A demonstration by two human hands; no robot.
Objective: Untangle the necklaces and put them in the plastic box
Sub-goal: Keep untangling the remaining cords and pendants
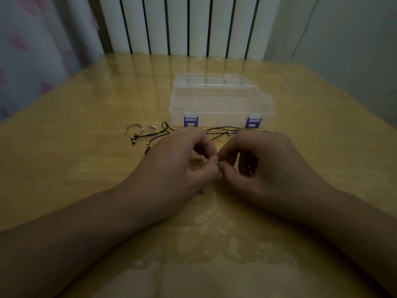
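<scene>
On the surface [86, 168], before the shut box [221, 102], both hands pinched something between fingertips (too fine to identify): left hand [176, 162], right hand [257, 162]. Black cords [221, 130] lay tangled just beyond them. Pulling hard could tighten knots. Counted: one box, two clasps, one ring [133, 129].

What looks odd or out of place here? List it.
The black cords lie tangled before the closed plastic box. The table surface looks blotchy near the person. Nothing looks spilled or broken.
</scene>
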